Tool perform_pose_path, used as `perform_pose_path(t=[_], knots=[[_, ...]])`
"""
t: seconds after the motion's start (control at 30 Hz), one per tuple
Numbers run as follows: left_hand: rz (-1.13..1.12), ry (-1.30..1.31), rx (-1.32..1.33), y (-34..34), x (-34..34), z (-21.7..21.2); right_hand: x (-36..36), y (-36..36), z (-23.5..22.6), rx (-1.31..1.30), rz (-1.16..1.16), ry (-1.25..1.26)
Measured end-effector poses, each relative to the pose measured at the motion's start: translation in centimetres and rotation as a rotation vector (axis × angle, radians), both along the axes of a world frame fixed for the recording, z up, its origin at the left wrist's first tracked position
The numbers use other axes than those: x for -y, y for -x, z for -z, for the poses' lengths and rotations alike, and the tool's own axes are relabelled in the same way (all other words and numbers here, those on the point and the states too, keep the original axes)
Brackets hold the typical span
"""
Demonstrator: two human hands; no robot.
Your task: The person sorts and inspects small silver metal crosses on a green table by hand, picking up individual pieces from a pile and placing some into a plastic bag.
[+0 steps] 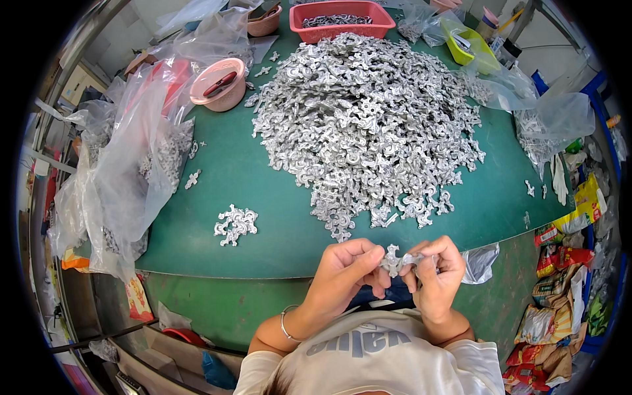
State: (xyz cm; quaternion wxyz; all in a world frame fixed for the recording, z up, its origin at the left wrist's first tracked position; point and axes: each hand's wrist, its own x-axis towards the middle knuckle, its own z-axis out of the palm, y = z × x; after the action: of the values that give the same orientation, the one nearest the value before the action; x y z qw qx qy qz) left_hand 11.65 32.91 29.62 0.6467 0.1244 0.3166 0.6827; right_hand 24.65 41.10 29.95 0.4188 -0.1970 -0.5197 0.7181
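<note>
Just past the table's near edge, my left hand (347, 266) pinches a small silver metal casting (392, 262) between thumb and fingers. My right hand (436, 271) has its fingers closed on the casting's other side. Whether this is one piece or two joined pieces I cannot tell, since my fingers cover part of it. Ahead of both hands rises a large heap of like silver castings (368, 125). A small cluster of castings (236, 224) lies apart on the green table (283, 247), to the left of the heap.
A pink bowl (199, 89) with red-handled pliers (220, 83) stands at left. Clear plastic bags (125, 178) of castings slump along the left edge, another bag (553, 125) at right. Behind the heap sit a red basket (299, 14) and a yellow-green basket (484, 58).
</note>
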Motion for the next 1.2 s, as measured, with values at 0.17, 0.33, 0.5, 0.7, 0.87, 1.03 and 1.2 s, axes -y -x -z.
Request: perform_pose_path(t=[0.17,0.33,0.5,0.7,0.87,1.03,1.2], knots=[[-0.01,0.008,0.032,0.05,0.05,-0.31,-0.37,0.09,0.07,0.014,0.012,0.059],[-0.001,-0.004,0.053,0.08,0.08,-0.35,-0.37,0.11,0.15,0.006,0.011,0.087],[0.005,-0.02,0.056,0.16,0.03,-0.38,-0.33,0.18,0.12,0.013,0.016,0.094],[-0.015,0.011,0.07,0.09,-0.04,-0.36,-0.45,0.16,0.21,0.024,-0.014,0.077],[-0.018,0.003,0.092,0.11,-0.06,-0.05,-0.38,0.13,0.12,0.049,-0.019,0.083],[-0.035,-0.022,0.117,-0.02,-0.12,0.04,-0.38,0.1,0.32,0.058,-0.026,0.073],[-0.029,-0.037,0.115,-0.02,-0.14,0.28,-0.32,0.34,0.43,0.099,0.003,0.029]])
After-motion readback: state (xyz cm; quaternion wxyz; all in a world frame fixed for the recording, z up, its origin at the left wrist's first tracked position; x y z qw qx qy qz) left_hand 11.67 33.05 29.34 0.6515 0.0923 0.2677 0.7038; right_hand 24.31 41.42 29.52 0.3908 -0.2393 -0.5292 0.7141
